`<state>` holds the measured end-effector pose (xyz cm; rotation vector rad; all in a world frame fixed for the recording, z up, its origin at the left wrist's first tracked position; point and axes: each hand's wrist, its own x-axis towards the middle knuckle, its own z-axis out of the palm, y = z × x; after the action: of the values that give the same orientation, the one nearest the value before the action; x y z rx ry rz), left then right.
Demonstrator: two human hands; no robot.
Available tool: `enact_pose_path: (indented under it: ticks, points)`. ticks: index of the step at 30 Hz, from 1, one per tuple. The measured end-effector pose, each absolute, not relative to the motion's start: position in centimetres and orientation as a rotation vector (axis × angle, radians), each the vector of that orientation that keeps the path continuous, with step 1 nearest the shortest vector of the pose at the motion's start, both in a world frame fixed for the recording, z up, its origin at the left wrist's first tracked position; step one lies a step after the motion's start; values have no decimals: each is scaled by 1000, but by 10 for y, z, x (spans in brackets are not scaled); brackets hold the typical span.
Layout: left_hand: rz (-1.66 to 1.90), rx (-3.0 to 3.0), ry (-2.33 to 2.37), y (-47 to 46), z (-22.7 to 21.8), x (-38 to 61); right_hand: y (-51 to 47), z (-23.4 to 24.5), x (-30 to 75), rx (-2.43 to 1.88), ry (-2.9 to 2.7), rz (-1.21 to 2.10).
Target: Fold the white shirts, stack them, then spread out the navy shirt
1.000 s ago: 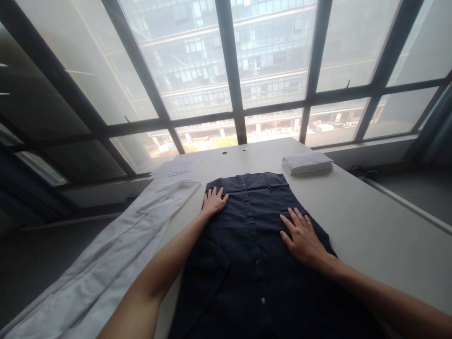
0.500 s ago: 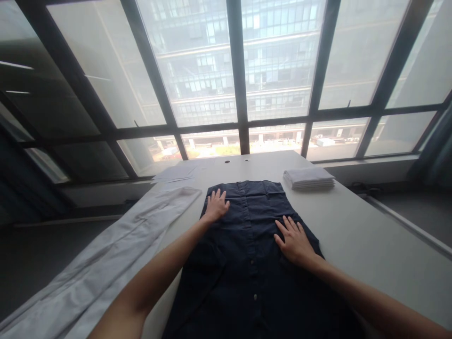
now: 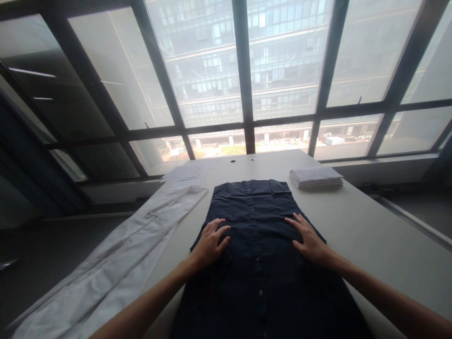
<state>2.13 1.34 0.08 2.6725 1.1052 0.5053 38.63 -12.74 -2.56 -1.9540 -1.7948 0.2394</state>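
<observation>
A dark navy button-front shirt (image 3: 257, 235) lies spread out on the white table, its buttoned placket running down the middle towards me. On its left side rests my left hand (image 3: 211, 241), fingers spread over the cloth. My right hand (image 3: 309, 239) is at the shirt's right side, also open with its fingers apart. Neither hand grips the fabric. The near part of the shirt runs out of view at the bottom, and no sleeves can be made out.
Along the table's left edge lies a long white garment (image 3: 130, 240), partly hanging over. Sheets of paper (image 3: 185, 172) sit behind it. A folded white cloth stack (image 3: 316, 178) is at the right of the white table (image 3: 367, 245). Large windows (image 3: 282, 61) stand beyond.
My left hand has slid towards me along the shirt's left side. My right hand has moved slightly outward with its fingers more bent. The view has shifted a little left.
</observation>
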Motion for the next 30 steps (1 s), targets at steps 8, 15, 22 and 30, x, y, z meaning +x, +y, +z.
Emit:
enact_pose_path:
  ticks: [8, 15, 22, 30]
  points:
    - [347, 2578, 834, -15, 21, -1, -155, -4, 422, -2021, -1436, 524]
    - [437, 2432, 906, -23, 24, -14, -175, 8, 440, -1786, -1126, 673]
    - [616, 2195, 1062, -19, 63, -81, -214, -3, 507, -1986, -1015, 511]
    - [256, 2354, 1289, -21, 78, -157, -220, -22, 508, -2241, -1434, -54]
